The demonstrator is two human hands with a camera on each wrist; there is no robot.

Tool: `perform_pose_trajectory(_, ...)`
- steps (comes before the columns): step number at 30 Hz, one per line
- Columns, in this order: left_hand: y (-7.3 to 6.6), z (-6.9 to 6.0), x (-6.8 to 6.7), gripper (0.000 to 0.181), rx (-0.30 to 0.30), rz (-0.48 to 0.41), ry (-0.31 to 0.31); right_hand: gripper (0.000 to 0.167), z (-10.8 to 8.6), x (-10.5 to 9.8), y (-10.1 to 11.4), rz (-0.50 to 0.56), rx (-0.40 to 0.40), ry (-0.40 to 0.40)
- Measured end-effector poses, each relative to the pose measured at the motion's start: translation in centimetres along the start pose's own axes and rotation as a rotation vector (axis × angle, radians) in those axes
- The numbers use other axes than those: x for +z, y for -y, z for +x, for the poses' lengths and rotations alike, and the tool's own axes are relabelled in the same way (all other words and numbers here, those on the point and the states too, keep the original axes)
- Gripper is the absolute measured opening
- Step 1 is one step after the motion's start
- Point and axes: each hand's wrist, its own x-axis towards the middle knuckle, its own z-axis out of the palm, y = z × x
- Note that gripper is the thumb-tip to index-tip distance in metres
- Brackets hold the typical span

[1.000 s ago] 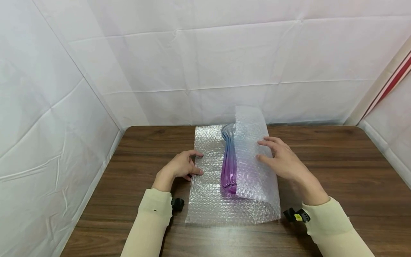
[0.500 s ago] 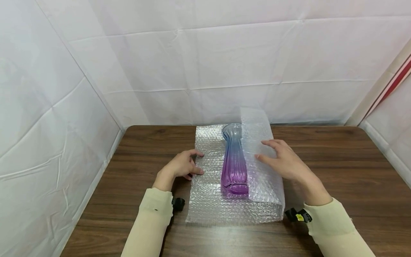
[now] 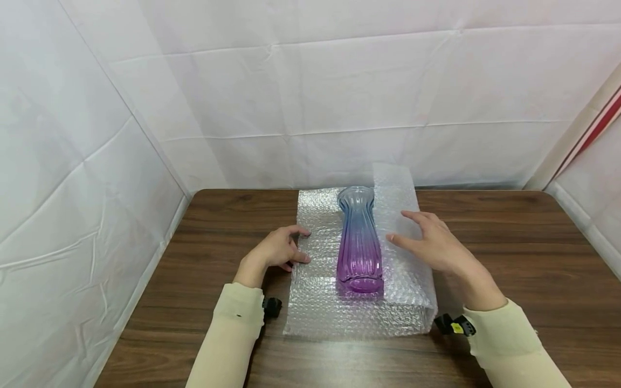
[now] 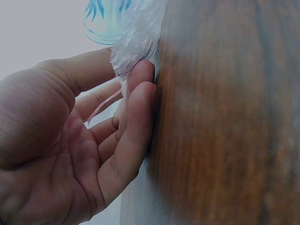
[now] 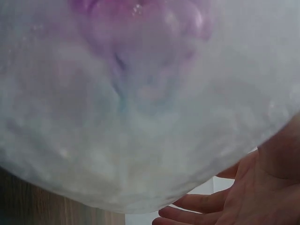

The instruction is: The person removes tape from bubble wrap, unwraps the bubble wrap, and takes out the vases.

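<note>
A ribbed glass vase, blue at the mouth and purple at the base, lies on a sheet of bubble wrap. The left hand has thumb and fingers at the sheet's left edge; the left wrist view shows the hand pinching the wrap between them. Beside the folded-back right part of the sheet is the right hand, fingers spread and loosely bent. In the right wrist view the wrap covers most of the picture, with part of the hand behind its edge.
The sheet lies on a brown wooden table. White cloth walls stand behind it and at both sides. A red stripe shows at the far right. Both forearms reach in from the front edge.
The right flap of bubble wrap has swung back to the right, uncovering the vase. The right hand has shifted slightly right; the left hand has kept its place at the left edge.
</note>
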Motion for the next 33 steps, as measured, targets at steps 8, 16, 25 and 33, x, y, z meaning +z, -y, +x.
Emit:
perform_pose_trajectory(8, -0.1, 0.0, 0.0, 0.067, 0.003, 0.000, 0.000, 0.096, 0.0, -0.3, -0.3, -0.019, 0.021, 0.012)
perform_pose_trajectory(16, -0.1, -0.1, 0.0, 0.067, 0.000, -0.002, -0.001, 0.101, -0.1, -0.6, -0.3, -0.011, 0.024, 0.031)
perform_pose_trajectory(25, -0.1, 0.0, -0.1, 0.067, 0.003, -0.005, 0.002, 0.095, -0.3, -1.3, -0.7, -0.003, 0.004, 0.021)
perform_pose_trajectory(33, -0.1, 0.1, 0.0, 0.068, -0.001, -0.010, 0.010, 0.089, -0.4, -1.4, -1.2, -0.011, -0.011, 0.000)
